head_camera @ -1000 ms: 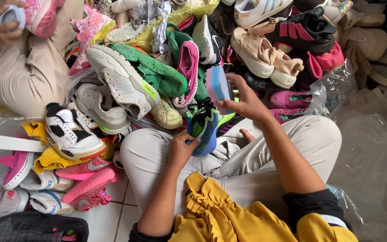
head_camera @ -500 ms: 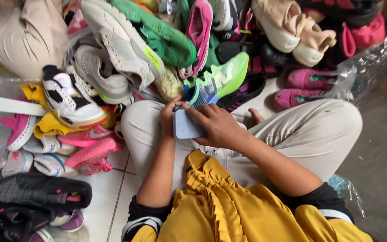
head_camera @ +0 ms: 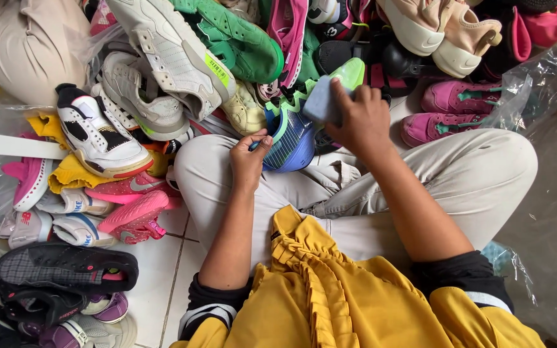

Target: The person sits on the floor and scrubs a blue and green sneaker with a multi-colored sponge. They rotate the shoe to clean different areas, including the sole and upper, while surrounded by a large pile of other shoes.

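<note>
Blue-and-green sneaker (head_camera: 294,129), heel gripped in closed left hand (head_camera: 249,158); right hand (head_camera: 359,119), closed on pale-blue sponge block (head_camera: 322,102), has moved from heel up to toe.

Sponge (head_camera: 321,101) perhaps half-hidden by hand (head_camera: 360,119)

The person wears a mustard-yellow ruffled top (head_camera: 330,290), black sleeves (head_camera: 211,303) with a white band near each cuff, and pale beige trousers (head_camera: 446,187), creased at the lap.
</note>
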